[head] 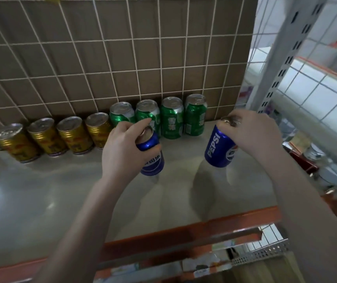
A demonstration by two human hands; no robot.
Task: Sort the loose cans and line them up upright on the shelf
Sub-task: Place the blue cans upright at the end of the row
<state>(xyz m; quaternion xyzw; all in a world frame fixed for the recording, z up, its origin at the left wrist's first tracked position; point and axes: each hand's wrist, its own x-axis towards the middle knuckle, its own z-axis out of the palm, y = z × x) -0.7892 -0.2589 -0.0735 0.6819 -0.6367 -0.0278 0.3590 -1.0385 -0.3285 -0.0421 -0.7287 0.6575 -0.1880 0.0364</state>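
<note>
Over shelf (41,190), fingers (143,122) grip each blue can (217,149) from above

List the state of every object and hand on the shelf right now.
Four gold ribbed metal cans: upright, in a row at the back.
Four green aluminium cans: upright, continuing that row.
Blue Pepsi can on the left: tilted, gripped near its top.
Blue Pepsi can on the right: tilted, gripped by its top.
Left hand: fingers curled round its can.
Right hand: fingers over its can's rim.
</note>
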